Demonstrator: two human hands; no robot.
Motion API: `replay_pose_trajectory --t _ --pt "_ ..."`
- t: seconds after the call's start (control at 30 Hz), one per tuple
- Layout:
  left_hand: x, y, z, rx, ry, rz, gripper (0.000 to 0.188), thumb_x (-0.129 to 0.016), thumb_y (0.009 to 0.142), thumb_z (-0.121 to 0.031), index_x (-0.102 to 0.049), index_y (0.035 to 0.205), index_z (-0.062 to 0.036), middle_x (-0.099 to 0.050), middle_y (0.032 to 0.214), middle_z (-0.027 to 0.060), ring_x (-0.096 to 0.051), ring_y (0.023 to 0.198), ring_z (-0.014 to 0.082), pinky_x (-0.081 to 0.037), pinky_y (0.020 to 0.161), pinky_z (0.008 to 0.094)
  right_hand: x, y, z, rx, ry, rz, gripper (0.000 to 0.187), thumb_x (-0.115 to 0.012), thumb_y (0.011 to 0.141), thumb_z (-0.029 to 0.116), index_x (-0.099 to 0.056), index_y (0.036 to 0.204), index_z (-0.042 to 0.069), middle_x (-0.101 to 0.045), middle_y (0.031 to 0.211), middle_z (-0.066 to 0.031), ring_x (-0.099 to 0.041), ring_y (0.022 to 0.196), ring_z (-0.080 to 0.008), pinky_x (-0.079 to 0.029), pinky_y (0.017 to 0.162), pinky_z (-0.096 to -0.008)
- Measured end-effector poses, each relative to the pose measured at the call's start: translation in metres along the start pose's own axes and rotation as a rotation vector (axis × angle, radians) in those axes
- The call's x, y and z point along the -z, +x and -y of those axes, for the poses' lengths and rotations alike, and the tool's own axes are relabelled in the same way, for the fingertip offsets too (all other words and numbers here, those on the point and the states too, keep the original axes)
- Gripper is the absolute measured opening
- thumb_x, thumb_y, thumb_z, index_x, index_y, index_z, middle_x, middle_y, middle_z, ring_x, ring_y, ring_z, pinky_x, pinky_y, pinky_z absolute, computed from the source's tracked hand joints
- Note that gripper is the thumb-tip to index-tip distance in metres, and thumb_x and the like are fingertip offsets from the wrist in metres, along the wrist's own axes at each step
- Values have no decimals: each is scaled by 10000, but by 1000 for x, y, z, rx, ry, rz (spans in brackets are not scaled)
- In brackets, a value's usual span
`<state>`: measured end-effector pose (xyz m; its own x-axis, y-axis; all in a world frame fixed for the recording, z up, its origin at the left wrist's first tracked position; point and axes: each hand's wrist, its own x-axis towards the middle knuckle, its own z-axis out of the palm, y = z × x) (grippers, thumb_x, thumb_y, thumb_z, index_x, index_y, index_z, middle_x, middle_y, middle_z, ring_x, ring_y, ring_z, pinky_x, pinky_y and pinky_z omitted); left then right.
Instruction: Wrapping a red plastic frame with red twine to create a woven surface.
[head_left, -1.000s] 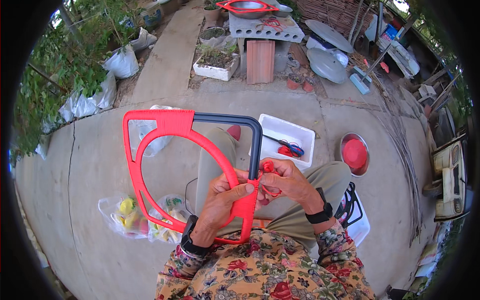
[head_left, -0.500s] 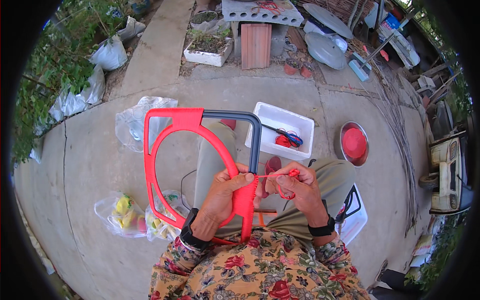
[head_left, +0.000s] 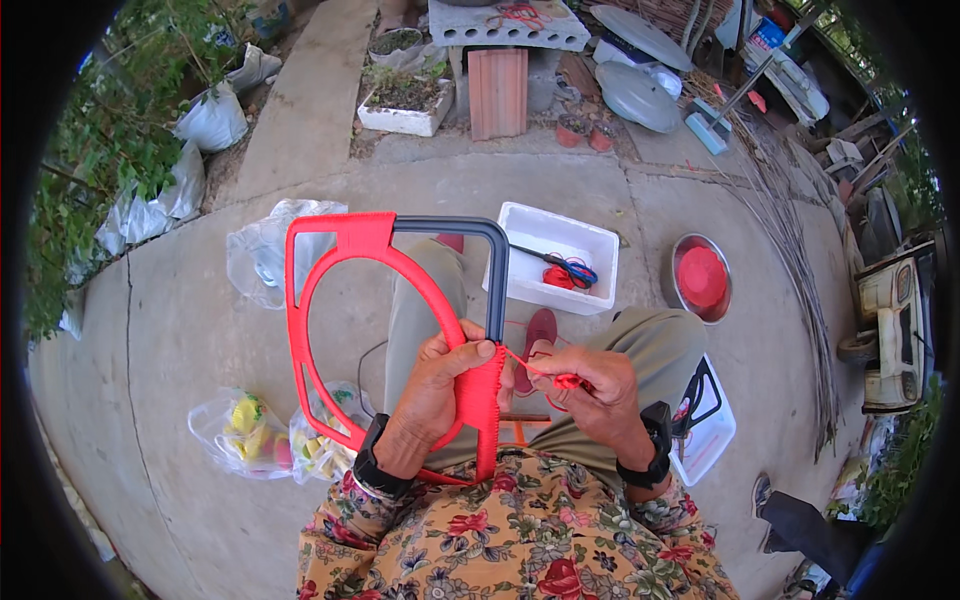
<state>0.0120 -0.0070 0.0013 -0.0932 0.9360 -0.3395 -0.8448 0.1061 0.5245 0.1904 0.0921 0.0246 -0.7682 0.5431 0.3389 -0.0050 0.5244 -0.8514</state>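
Note:
A rounded square frame (head_left: pixel 497 270) with a ring inside it stands over my lap. Red cord covers most of it; its upper right corner is bare dark tubing. My left hand (head_left: pixel 436 385) grips the wrapped right side, thumb pressed near the point where the winding ends. From there a short length of red cord (head_left: pixel 519 357) runs taut to my right hand (head_left: pixel 597 388). Those fingers are closed on the cord, with a small red bundle of it at the fingertips.
A white foam box (head_left: pixel 560 225) ahead holds scissors (head_left: pixel 577 268) and red cord. To its right sits a metal bowl (head_left: pixel 727 300) with something red inside. Plastic bags (head_left: pixel 240 440) lie at left; a white tray (head_left: pixel 712 440) is by my right leg. Another person's leg (head_left: pixel 810 525) shows lower right.
My right hand has moved slightly down and turned, so the cord now slants downward from the frame. My left hand keeps its hold. The whole view has shifted a little.

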Motion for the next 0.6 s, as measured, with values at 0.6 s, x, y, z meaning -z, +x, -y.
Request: replay_pose_trajectory --t 0.6 --pt "1 -7 -3 0 17 -44 188 -593 902 -185 -497 1021 -75 -622 777 193 -635 632 317 -545 558 423 25 51 -17 -479 279 54 222 -498 944 128 -563 1138 43 -502 737 20 -411 613 -42 -363 538 -207"
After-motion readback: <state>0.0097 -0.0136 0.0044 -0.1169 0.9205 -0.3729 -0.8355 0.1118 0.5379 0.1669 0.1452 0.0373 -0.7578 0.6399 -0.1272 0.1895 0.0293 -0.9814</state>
